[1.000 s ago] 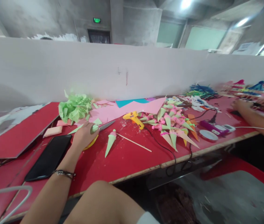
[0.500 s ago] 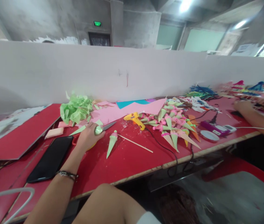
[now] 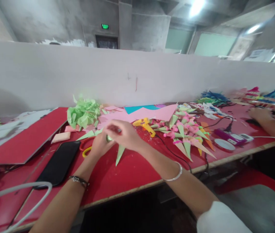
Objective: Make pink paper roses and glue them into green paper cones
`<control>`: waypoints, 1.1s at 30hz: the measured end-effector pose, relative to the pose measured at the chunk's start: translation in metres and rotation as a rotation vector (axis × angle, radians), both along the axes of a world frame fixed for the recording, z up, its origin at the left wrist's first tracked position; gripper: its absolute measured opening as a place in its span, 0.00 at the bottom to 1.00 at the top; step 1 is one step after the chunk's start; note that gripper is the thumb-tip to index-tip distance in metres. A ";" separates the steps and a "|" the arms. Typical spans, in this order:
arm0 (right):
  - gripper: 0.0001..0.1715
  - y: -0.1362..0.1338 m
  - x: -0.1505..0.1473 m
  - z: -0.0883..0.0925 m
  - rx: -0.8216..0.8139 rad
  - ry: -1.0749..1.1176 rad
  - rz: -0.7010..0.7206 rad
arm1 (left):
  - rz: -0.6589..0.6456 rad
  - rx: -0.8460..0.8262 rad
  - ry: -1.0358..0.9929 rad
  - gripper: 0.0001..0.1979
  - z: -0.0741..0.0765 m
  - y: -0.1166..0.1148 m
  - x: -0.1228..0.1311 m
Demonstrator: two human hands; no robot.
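Observation:
Above the red table, my left hand (image 3: 99, 145) is closed round a small round pale-green thing (image 3: 109, 138), too covered to name. My right hand (image 3: 125, 134) meets it from the right, with fingers bent together at the top of that thing. Whatever the right fingertips pinch is hidden. Just under both hands lies a pale-green paper cone (image 3: 120, 156), its upper end covered by them. Beside my left wrist are scissors (image 3: 87, 151) with red and yellow handles. A yellow glue gun (image 3: 145, 125) rests to the right of my hands.
A black phone (image 3: 59, 163) lies left, near a red board (image 3: 30, 137). Green tissue paper (image 3: 82, 113) and pink paper (image 3: 137, 116) stand behind. Paper cones (image 3: 187, 129) pile up right, near a purple power strip (image 3: 228, 136). A co-worker's hand (image 3: 261, 113) is far right.
My right hand has come in from out of view and joined my left hand, which still holds the round pale-green thing. The thin stick by the cone is no longer seen on the table.

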State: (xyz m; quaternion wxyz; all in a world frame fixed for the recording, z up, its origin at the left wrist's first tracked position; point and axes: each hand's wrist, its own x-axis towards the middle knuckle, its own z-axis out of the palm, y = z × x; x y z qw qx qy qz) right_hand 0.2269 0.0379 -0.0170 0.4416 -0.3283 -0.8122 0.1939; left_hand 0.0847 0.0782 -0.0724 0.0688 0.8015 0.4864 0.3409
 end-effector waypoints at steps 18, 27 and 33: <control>0.05 0.018 0.020 -0.054 -0.160 0.218 0.033 | 0.128 -0.138 0.167 0.16 0.000 -0.005 0.006; 0.13 0.021 0.025 -0.056 -0.672 0.694 0.094 | 0.387 0.024 0.229 0.24 -0.008 0.006 -0.011; 0.14 0.026 0.025 -0.062 -0.723 0.729 0.014 | 0.254 0.153 0.297 0.26 -0.010 -0.003 -0.003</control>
